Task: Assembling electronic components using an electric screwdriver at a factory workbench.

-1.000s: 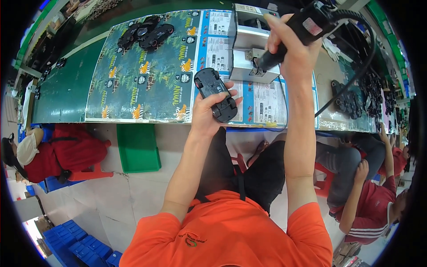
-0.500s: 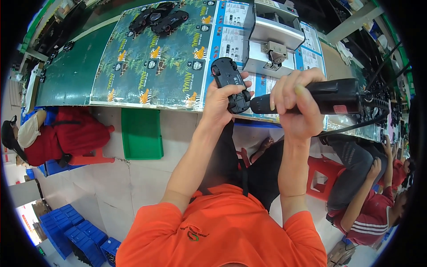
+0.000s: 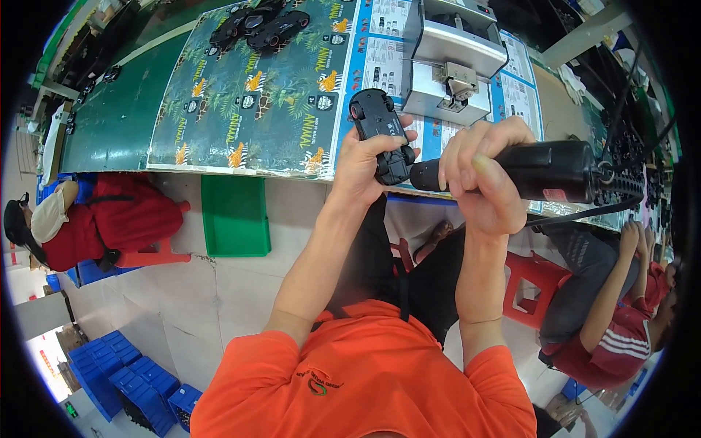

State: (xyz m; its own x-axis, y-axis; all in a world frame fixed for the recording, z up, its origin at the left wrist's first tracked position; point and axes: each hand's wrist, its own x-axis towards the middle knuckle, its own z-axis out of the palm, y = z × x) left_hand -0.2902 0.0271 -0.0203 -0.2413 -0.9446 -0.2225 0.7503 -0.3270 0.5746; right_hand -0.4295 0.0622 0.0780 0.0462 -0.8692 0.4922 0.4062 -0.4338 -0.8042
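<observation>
My left hand (image 3: pixel 355 166) is closed around a black toy car (image 3: pixel 377 120), thumb across it, with its flat underside turned up. Wrapped round a black corded electric screwdriver (image 3: pixel 555 168) is my right hand (image 3: pixel 482 175). The tool lies nearly level, its nose pointing left at the near end of the car. Whether the bit touches the car is hidden. Both hands are above the near edge of the workbench. A silver machine (image 3: pixel 449 80) with a small metal head stands just beyond my right hand.
Several black toy cars (image 3: pixel 274 31) lie on the printed sheet (image 3: pixel 219 109) at the far left. A green tray (image 3: pixel 235 217) is on the floor, with blue crates (image 3: pixel 146 394) further back. Seated people are on both sides, near a red stool (image 3: pixel 529 292). The tool's cable (image 3: pixel 584 213) trails right.
The back end of the screwdriver has dropped slightly, while its nose stays by the car's near end. The car has barely shifted in my left hand. At right, the neighbour's arms have moved.
</observation>
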